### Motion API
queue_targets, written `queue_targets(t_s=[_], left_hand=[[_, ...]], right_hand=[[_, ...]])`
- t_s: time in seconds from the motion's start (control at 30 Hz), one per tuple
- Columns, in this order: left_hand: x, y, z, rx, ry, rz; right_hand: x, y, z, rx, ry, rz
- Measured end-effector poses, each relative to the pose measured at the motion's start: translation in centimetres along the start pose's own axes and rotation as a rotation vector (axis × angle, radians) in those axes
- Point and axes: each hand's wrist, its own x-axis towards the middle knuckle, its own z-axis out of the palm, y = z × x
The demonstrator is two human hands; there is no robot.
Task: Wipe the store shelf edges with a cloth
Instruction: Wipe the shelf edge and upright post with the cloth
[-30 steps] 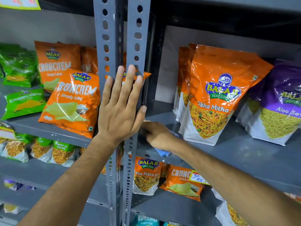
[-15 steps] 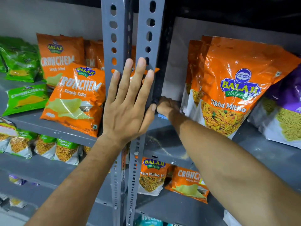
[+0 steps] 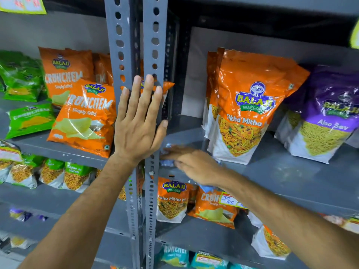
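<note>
My left hand (image 3: pixel 138 121) lies flat with fingers spread against the two grey slotted uprights (image 3: pixel 155 35) of the racks. My right hand (image 3: pixel 194 164) presses a light blue cloth (image 3: pixel 166 162) onto the front left part of the grey shelf (image 3: pixel 281 177), beside the right upright. Most of the cloth is hidden under the hand; a corner (image 3: pixel 208 188) hangs over the shelf's front edge. The hand is motion-blurred.
Orange Tikha Mitha bags (image 3: pixel 246 105) and a purple Aloo Sev bag (image 3: pixel 326 115) stand on the shelf just right of my hand. Orange and green Crunchem packets (image 3: pixel 85 117) fill the left rack. More snack bags (image 3: pixel 172 200) and a handwritten price tag (image 3: pixel 231 200) sit below.
My right hand has pulled the cloth from the back corner by the upright forward to the shelf's front edge. My left hand stays flat on the uprights.
</note>
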Motion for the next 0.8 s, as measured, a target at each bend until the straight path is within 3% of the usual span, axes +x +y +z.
queue_targets(t_s=[0.13,0.23,0.33,0.5,0.57,0.73,0.8], left_hand=[[0.0,0.0,-0.1,0.003,-0.019,-0.003],[0.1,0.1,-0.1,0.010,-0.027,-0.009],[0.0,0.0,0.0,0.018,-0.021,-0.004],[-0.1,-0.2,0.1,0.032,-0.014,-0.005],[0.0,-0.2,0.0,0.040,-0.006,0.002],[-0.6,1.2,-0.4,-0.020,-0.012,-0.070],[-1.9,3.3,-0.9,-0.066,-0.065,-0.014]], right_hand=[[-3.9,1.3,-1.1,0.181,-0.059,-0.019],[-3.6,1.9,-2.3,0.413,0.052,0.077],[0.4,1.9,-2.4,0.245,0.188,0.186],[5.8,1.1,0.1,-0.004,0.027,0.176],[5.4,0.9,0.9,-0.089,0.030,0.138],[0.3,0.8,0.2,-0.034,0.103,0.078],[-2.0,1.1,-0.2,-0.065,0.110,0.080]])
